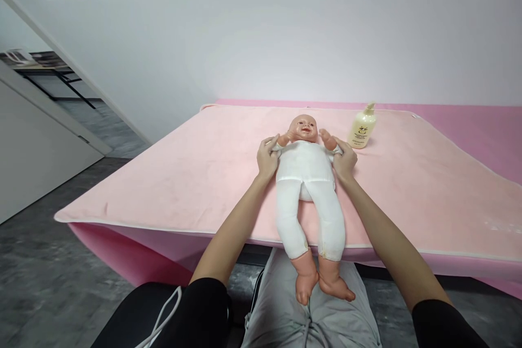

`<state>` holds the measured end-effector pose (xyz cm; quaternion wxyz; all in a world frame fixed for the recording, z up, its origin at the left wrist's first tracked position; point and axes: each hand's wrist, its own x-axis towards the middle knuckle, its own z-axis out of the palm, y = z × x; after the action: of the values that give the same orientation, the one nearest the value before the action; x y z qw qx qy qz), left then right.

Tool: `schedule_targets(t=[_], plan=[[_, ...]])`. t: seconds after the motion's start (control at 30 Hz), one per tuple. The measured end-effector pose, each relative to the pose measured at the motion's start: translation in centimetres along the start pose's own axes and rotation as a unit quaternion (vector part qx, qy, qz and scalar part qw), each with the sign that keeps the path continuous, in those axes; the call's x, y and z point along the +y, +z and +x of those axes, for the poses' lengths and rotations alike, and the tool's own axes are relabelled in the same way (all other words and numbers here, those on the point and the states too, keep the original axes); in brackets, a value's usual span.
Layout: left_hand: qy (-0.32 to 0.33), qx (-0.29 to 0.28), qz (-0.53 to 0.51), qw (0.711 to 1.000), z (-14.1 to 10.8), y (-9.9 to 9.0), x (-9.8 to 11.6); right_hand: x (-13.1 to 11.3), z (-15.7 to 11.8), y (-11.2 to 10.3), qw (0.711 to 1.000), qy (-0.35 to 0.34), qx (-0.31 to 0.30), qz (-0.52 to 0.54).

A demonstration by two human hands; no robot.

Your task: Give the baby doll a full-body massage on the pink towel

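A baby doll [305, 163] with a white cloth body lies on its back on the pink blanket [183, 174]. Its head points away from me, and its bare feet hang past the table's front edge over my lap. My left hand [268, 156] is closed around the doll's arm on the left side, near the wrist. On the other side, my right hand [345, 160] grips the doll's other arm in the same way. Both doll hands are raised beside its head. A pale yellow pump bottle [361, 128] stands just beyond my right hand, apart from it.
A white wall [261, 49] rises behind the table. Pink cloth [473, 136] shows under the blanket at the right and hangs down at the front left. A white cable [163, 315] lies by my left sleeve. At far left is a white door [36, 141].
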<state>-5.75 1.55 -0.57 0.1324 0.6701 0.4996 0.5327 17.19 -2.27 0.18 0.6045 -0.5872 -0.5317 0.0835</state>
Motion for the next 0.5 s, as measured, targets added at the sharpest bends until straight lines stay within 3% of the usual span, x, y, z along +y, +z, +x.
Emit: schedule_targets(t=[0.17,0.3,0.4,0.5], plan=[[0.054,-0.062,0.088,0.993,-0.2,0.0,1.3,0.0,-0.4,-0.1,0.988,-0.056,-0.086,-0.113],[0.056,-0.078,0.099,0.99,-0.1,-0.1,1.1,-0.1,-0.6,0.0,0.985,-0.054,-0.1,-0.131],[0.046,-0.076,0.074,0.993,0.0,-0.1,0.7,0.0,-0.6,-0.1,0.994,-0.038,-0.062,-0.081],[0.002,-0.03,-0.009,1.0,0.4,0.1,-0.3,0.8,0.1,0.1,0.998,0.051,0.037,0.0]])
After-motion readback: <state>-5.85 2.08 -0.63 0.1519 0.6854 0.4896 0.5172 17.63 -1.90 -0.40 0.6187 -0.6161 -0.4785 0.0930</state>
